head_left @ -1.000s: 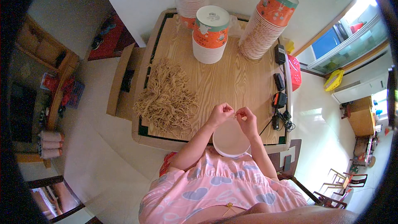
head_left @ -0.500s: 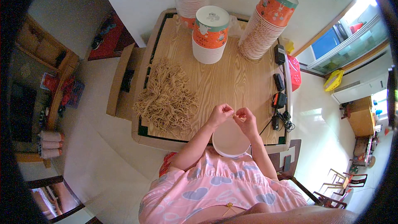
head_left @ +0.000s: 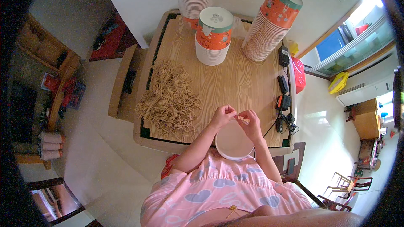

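The left hand (head_left: 224, 116) and right hand (head_left: 250, 124) should be steadied close together, so that fine work is done by the fingertips alone. On each, thumb and forefinger are closed in a pinch; anything gripped is too small to be identified. The white tub (head_left: 234, 143) is located just below the hands, at the edge of the table (head_left: 229, 88)

Window (head_left: 370, 7): blown out, well up-right of the right hand (head_left: 250, 123).
Floor (head_left: 317, 115): glare, right of that hand.
Surface (head_left: 229, 84): softly lit, beyond it.
Wall (head_left: 69, 10): dim, grainy, far left of it.
Rim: black, edges bowed.
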`<state>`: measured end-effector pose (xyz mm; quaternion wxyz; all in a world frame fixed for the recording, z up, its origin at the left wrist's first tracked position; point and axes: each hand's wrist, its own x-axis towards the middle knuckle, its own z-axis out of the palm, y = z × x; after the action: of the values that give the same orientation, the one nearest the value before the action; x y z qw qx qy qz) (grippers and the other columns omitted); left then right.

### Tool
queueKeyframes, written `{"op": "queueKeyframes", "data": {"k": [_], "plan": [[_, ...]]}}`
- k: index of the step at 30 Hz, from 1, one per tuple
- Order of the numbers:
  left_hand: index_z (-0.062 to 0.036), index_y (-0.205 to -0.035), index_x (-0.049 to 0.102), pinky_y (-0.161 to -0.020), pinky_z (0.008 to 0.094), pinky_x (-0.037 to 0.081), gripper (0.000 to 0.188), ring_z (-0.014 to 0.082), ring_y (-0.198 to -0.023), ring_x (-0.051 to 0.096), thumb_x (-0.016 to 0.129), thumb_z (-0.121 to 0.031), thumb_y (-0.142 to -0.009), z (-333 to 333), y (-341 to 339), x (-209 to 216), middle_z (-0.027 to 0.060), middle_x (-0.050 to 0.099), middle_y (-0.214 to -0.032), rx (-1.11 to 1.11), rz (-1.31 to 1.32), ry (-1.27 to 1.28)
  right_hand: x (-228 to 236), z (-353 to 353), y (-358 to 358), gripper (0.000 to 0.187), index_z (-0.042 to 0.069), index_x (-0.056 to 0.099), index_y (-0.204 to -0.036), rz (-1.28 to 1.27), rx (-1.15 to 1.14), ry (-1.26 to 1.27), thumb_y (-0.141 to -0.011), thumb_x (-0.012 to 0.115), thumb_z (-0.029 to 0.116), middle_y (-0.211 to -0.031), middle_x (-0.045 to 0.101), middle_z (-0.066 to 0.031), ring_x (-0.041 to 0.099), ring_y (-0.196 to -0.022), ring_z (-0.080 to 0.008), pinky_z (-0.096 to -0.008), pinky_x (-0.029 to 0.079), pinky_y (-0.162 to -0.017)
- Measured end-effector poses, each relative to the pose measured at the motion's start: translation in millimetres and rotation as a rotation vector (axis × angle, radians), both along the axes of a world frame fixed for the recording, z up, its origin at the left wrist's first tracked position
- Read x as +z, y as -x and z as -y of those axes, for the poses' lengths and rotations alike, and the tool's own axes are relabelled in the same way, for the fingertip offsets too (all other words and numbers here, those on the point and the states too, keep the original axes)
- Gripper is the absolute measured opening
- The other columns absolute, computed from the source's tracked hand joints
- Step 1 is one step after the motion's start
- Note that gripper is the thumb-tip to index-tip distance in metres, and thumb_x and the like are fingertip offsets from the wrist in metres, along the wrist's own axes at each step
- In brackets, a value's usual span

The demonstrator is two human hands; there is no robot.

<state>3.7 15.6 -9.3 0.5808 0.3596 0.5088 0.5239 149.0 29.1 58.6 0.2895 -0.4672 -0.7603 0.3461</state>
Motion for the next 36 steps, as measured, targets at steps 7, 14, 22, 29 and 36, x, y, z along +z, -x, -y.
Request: {"op": "queueKeyframes", "data": {"k": [7, 14, 22, 29, 36], "plan": [[-0.005, -0.076, 0.057, -0.064, 0.0237, 0.043, 0.008, 0.0085, -0.068, 0.052, 0.06, -0.012, -0.077, 1, 3, 5, 0.0002, 0.057, -0.072, -0.024, 0.046, 0.021, -8, -1, -1, 0.013, 0.003, 0.059, -0.077, -0.041, -0.011, 0.073, -0.07, 0.069, 0.009, -0.072, 0.055, -0.0083, 0.054, -0.065, -0.0191, -0.0288, 0.045, -0.06], [-0.0009, -0.076, 0.057, -0.062, 0.0244, 0.047, 0.005, 0.0102, -0.067, 0.057, 0.058, -0.006, -0.076, 1, 4, 0, 0.0045, 0.059, -0.071, 0.015, -0.122, -0.017, -3, 0, 0, 0.012, 0.003, 0.061, -0.08, -0.026, -0.021, 0.052, -0.07, 0.067, 0.005, -0.073, 0.056, -0.0082, 0.054, -0.065, -0.0185, -0.029, 0.045, -0.061], [-0.0037, -0.077, 0.057, -0.064, 0.0233, 0.044, 0.007, 0.0095, -0.067, 0.055, 0.059, -0.009, -0.079, 0, 3, 7, 0.0008, 0.058, -0.072, -0.006, 0.061, 0.037, 3, 1, 1, 0.011, 0.004, 0.062, -0.081, -0.007, -0.013, 0.058, -0.07, 0.065, 0.004, -0.074, 0.057, -0.0087, 0.055, -0.067, -0.0194, -0.0292, 0.045, -0.062], [-0.0038, -0.077, 0.057, -0.066, 0.0232, 0.044, 0.007, 0.0085, -0.069, 0.054, 0.059, -0.01, -0.079, 2, 6, 11, 0.0006, 0.058, -0.074, -0.004, 0.001, 0.031, -17, -1, -4, 0.006, 0.001, 0.06, -0.078, -0.096, -0.057, 0.089, -0.073, 0.062, 0.002, -0.074, 0.059, -0.0087, 0.056, -0.068, -0.0171, -0.0276, 0.046, -0.063], [-0.0014, -0.078, 0.054, -0.064, 0.0249, 0.047, 0.004, 0.0137, -0.07, 0.06, 0.056, -0.005, -0.079, 1, 7, 19, 0.0064, 0.06, -0.073, -0.021, 0.091, 0.008, -16, -3, 1, 0.006, 0.001, 0.054, -0.078, -0.154, -0.084, 0.143, -0.075, 0.057, -0.003, -0.07, 0.056, -0.0063, 0.054, -0.066, -0.0129, -0.0256, 0.045, -0.063]]}}
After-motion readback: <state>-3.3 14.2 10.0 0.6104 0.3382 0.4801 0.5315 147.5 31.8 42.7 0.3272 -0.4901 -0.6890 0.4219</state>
